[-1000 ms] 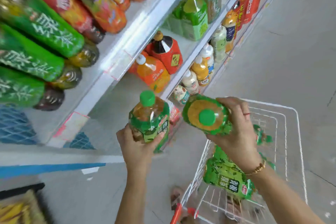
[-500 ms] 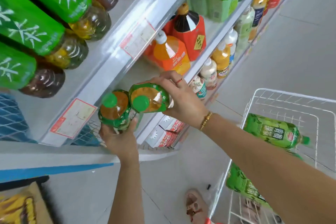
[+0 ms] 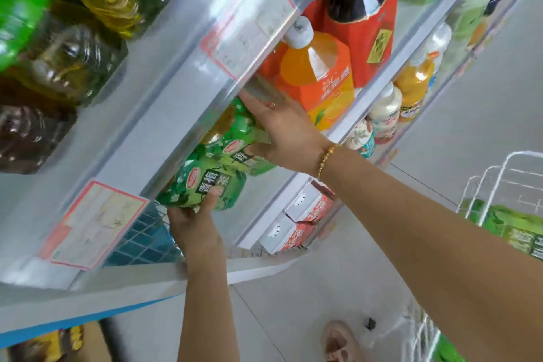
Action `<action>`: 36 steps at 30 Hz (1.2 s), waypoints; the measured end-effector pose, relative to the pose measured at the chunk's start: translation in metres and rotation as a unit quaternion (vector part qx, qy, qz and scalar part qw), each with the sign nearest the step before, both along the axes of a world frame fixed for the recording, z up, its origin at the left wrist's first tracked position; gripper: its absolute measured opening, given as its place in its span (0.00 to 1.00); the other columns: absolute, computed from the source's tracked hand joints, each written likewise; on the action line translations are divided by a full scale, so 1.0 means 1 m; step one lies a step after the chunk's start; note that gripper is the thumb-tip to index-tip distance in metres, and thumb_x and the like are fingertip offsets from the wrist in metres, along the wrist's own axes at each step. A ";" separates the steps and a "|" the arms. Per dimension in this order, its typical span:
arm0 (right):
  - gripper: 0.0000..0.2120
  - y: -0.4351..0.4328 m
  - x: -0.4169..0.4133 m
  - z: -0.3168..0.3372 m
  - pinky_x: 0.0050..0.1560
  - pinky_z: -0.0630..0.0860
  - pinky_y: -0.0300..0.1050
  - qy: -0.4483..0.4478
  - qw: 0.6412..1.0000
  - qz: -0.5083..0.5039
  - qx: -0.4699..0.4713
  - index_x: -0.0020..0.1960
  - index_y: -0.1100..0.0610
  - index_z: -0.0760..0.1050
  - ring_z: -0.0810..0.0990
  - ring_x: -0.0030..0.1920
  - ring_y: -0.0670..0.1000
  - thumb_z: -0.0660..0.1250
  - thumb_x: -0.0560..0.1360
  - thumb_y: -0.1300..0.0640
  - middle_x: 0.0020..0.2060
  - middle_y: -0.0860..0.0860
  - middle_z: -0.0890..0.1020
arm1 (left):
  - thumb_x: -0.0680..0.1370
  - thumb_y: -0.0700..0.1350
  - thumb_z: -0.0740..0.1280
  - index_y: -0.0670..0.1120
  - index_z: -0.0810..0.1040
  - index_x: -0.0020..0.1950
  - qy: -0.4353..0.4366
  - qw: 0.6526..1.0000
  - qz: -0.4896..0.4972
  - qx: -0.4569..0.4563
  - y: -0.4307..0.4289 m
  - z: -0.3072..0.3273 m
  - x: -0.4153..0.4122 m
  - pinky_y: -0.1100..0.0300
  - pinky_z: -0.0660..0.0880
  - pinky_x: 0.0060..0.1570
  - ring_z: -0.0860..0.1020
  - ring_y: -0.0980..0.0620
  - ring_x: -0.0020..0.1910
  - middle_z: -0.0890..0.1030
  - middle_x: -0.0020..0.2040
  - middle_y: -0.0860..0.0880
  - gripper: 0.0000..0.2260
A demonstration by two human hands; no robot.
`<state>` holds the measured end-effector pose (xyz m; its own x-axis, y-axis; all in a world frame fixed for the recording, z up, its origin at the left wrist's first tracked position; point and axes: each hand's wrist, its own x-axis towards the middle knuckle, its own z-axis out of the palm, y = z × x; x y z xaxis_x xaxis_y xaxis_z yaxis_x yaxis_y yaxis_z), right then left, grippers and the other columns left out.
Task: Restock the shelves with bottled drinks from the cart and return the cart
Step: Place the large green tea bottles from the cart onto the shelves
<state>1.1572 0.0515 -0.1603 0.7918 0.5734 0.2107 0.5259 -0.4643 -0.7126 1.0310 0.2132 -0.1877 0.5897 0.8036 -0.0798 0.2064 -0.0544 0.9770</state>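
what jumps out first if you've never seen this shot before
Two green bottles at centre, half under the shelf edge: the left hand grips the lower green bottle, the right hand holds the upper green bottle. Further along the shelf stand an orange juice bottle and a red-labelled dark bottle.

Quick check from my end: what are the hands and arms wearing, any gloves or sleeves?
No gloves and no sleeves in view; both forearms are bare. The right hand has a gold beaded bracelet at the wrist and a thin ring on one finger. The left hand shows no jewellery.
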 end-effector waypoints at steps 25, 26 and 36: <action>0.37 0.042 -0.010 -0.070 0.74 0.58 0.47 -0.002 0.997 -0.064 -0.048 0.76 0.51 0.35 0.48 0.76 0.54 0.57 0.79 0.60 0.75 0.50 0.35 | 0.72 0.43 0.73 0.43 0.67 0.69 -0.010 0.989 0.057 -0.137 0.010 -0.010 0.080 0.51 0.73 0.62 0.70 0.50 0.64 0.72 0.65 0.48 0.27; 0.36 0.044 -0.005 -0.073 0.74 0.57 0.49 -0.012 0.996 -0.055 -0.068 0.76 0.51 0.34 0.47 0.76 0.54 0.56 0.79 0.58 0.75 0.51 0.34 | 0.72 0.43 0.73 0.43 0.67 0.68 -0.013 0.988 0.057 -0.142 0.014 -0.010 0.087 0.51 0.73 0.62 0.71 0.50 0.64 0.73 0.63 0.49 0.27; 0.35 0.057 0.031 -0.081 0.76 0.45 0.45 0.102 0.991 -0.025 -0.084 0.77 0.51 0.37 0.42 0.76 0.54 0.57 0.79 0.56 0.76 0.47 0.40 | 0.71 0.47 0.74 0.44 0.71 0.67 -0.017 0.990 0.069 -0.123 0.029 -0.018 0.102 0.61 0.77 0.49 0.73 0.52 0.63 0.74 0.64 0.50 0.27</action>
